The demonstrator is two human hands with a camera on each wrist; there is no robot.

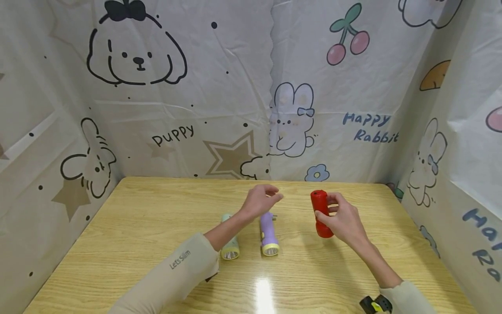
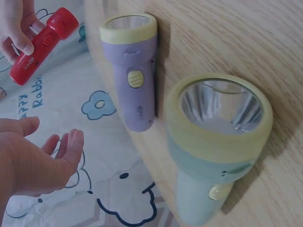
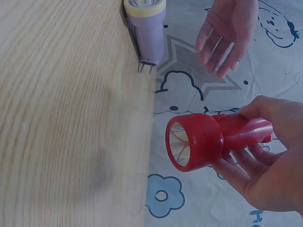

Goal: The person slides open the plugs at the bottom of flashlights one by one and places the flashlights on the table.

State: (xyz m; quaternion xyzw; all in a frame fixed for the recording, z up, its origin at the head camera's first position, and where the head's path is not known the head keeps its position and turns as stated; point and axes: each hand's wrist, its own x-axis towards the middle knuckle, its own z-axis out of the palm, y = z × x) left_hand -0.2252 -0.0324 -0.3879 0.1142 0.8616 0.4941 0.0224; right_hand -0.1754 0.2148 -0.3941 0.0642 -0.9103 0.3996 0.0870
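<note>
My right hand (image 1: 342, 218) grips a red flashlight (image 1: 320, 212) by its handle, lifted above the table with the lens end pointing away; its red head (image 3: 194, 141) fills the right wrist view. My left hand (image 1: 262, 199) hovers open and holds nothing, just above a purple flashlight (image 1: 268, 235) that lies on the wooden table (image 1: 137, 226). A pale green flashlight (image 1: 230, 247) lies beside it, partly under my left forearm. Both show yellow lens rims in the left wrist view: purple flashlight (image 2: 134, 71), green flashlight (image 2: 215, 142).
Cartoon-printed sheets (image 1: 235, 87) wall in the table at the back and both sides. Bare tabletop spreads to the left and along the near edge. A black and yellow strap (image 1: 375, 304) sits at my right wrist.
</note>
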